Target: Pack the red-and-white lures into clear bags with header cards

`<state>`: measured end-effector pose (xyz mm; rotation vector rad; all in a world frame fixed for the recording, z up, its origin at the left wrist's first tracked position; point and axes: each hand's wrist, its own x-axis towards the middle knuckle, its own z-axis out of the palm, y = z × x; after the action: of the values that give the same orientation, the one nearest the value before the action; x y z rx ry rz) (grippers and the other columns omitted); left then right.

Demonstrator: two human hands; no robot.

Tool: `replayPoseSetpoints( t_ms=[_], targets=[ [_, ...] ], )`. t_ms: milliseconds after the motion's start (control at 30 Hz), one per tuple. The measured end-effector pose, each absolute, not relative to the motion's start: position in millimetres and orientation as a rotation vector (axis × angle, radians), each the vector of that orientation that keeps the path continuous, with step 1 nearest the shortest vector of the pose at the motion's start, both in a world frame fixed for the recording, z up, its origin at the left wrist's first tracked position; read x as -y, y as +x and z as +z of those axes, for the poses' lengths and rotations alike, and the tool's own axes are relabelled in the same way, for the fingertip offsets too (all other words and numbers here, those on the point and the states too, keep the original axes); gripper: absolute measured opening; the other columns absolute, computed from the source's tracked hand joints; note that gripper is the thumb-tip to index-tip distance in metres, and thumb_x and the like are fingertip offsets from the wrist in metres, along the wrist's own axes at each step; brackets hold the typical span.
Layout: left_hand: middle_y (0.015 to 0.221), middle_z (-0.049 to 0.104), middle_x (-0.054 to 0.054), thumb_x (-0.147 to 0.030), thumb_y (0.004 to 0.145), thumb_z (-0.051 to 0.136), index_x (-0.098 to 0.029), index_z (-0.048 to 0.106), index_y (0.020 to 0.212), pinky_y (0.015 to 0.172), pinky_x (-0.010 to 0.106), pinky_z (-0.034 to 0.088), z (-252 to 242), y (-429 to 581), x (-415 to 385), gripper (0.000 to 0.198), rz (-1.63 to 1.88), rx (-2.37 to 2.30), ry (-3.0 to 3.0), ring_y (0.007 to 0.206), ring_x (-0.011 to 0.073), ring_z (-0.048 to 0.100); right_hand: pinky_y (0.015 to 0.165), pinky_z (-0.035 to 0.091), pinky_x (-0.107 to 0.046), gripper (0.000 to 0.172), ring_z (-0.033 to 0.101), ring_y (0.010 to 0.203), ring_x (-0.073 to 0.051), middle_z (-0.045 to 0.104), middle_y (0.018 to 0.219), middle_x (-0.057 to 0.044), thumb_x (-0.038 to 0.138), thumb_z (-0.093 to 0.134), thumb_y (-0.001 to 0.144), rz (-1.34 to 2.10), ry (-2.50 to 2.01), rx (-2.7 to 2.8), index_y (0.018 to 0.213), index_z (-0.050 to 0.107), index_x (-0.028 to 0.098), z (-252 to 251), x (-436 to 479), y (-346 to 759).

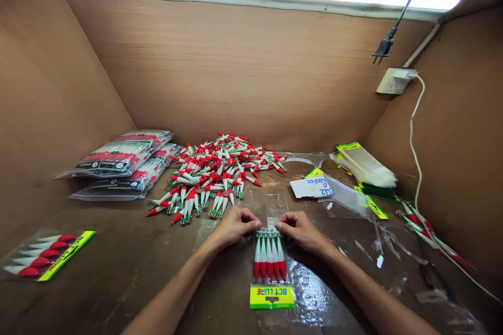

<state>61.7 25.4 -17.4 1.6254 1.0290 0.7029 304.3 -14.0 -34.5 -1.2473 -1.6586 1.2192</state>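
In front of me a clear plastic packet of fishing lures (pixel 269 257) lies flat on the table. Its yellow and green header, marked BCT LURE, faces me upside down. Several red and white lures are lined up inside, red ends towards the header and wire hooks at the far end. My left hand (pixel 236 227) pinches the far left corner of the packet between thumb and forefinger. At the far right corner, my right hand (pixel 302 230) pinches the plastic likewise. The fingertips hide the corners themselves.
A heap of loose lures (pixel 220 167) lies beyond my hands. Filled bags (pixel 121 159) are stacked back left; another lure packet (pixel 47 255) lies left. Right are empty packets (pixel 365 165), a handwritten card (pixel 310 188), loose lures (pixel 422 225) and a white cable (pixel 415 152).
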Motion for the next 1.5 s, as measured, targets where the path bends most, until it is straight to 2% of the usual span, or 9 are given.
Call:
replayPoseSetpoints(
  t_ms=[133,233,400,600,933,1100,1333,1433,1500],
  targets=[
    [0.078,0.074,0.005,-0.033,0.076,0.075,-0.019,0.08,0.076,0.068,0.027,0.04,-14.9,60.3,-23.9,0.015,0.677,-1.044,1.805,0.075,0.0209,0.062,0.072,0.044,-0.025,0.017,0.062,0.078,-0.016,0.069,0.081,-0.002,0.027,0.064,0.091,0.901,-1.246,1.925,0.081,0.072,0.017,-28.4,18.4,306.7],
    [0.079,0.074,0.005,-0.032,0.079,0.072,-0.019,0.078,0.079,0.069,0.027,0.041,-16.7,62.7,-22.3,0.014,0.666,-1.052,1.874,0.075,0.0207,0.062,0.073,0.043,-0.025,0.012,0.062,0.079,-0.016,0.068,0.083,-0.002,0.02,0.063,0.091,0.743,-1.248,2.036,0.084,0.072,0.017,-26.3,19.6,307.5],
    [0.081,0.074,0.003,-0.038,0.079,0.072,-0.017,0.075,0.108,0.065,0.025,0.044,-21.1,67.2,-26.7,0.036,0.589,-1.015,1.907,0.073,0.0194,0.064,0.072,0.044,-0.025,0.01,0.063,0.078,-0.016,0.068,0.083,-0.002,0.018,0.064,0.091,0.693,-1.242,2.076,0.084,0.071,0.018,-30.8,18.4,310.0],
    [0.08,0.077,0.005,-0.041,0.083,0.069,-0.015,0.08,0.086,0.069,0.025,0.045,-22.4,64.0,-29.6,0.029,0.488,-0.957,1.956,0.075,0.0199,0.067,0.073,0.044,-0.025,0.009,0.064,0.08,-0.016,0.068,0.084,-0.001,0.018,0.067,0.09,0.72,-1.2,2.036,0.083,0.072,0.019,-35.5,19.4,312.5],
    [0.084,0.078,0.004,-0.034,0.085,0.069,-0.017,0.081,0.091,0.066,0.024,0.047,-18.1,61.7,-26.0,0.021,0.394,-0.889,2.07,0.075,0.0193,0.069,0.073,0.045,-0.026,0.006,0.064,0.08,-0.016,0.069,0.084,-0.001,0.017,0.069,0.089,0.746,-1.188,2.087,0.084,0.073,0.019,-30.1,24.1,318.4],
    [0.088,0.074,0.004,-0.026,0.09,0.066,-0.022,0.079,0.094,0.082,0.029,0.044,-15.4,58.1,-12.8,0.015,0.496,-0.902,2.243,0.088,0.0206,0.064,0.073,0.046,-0.026,0.007,0.063,0.081,-0.016,0.067,0.088,-0.003,0.021,0.064,0.094,0.68,-1.018,2.194,0.091,0.071,0.019,-31.3,28.4,321.0],
    [0.098,0.068,0.006,-0.03,0.093,0.063,-0.024,0.074,0.111,0.086,0.034,0.043,-12.4,55.3,11.6,0.022,0.549,-0.945,2.362,0.096,0.0231,0.059,0.071,0.045,-0.027,0.012,0.061,0.08,-0.017,0.066,0.093,-0.007,0.017,0.057,0.098,0.365,-0.921,2.356,0.096,0.068,0.019,-43.7,39.0,325.3],
    [0.106,0.068,0.005,-0.044,0.077,0.082,-0.025,0.067,0.125,0.086,0.035,0.046,-10.5,60.2,15.6,0.054,0.527,-1.002,2.335,0.098,0.0245,0.061,0.071,0.046,-0.026,0.011,0.061,0.08,-0.016,0.066,0.092,-0.007,0.017,0.057,0.098,0.339,-0.921,2.335,0.098,0.068,0.019,-46.4,40.9,326.3],
    [0.101,0.069,0.004,-0.046,0.069,0.088,-0.027,0.069,0.123,0.083,0.035,0.048,-11.5,63.3,17.2,0.06,0.501,-1.038,2.335,0.095,0.0248,0.061,0.072,0.047,-0.026,0.011,0.062,0.08,-0.016,0.066,0.092,-0.007,0.017,0.058,0.098,0.318,-0.912,2.328,0.1,0.068,0.019,-47.8,41.5,326.3]
  ],
)
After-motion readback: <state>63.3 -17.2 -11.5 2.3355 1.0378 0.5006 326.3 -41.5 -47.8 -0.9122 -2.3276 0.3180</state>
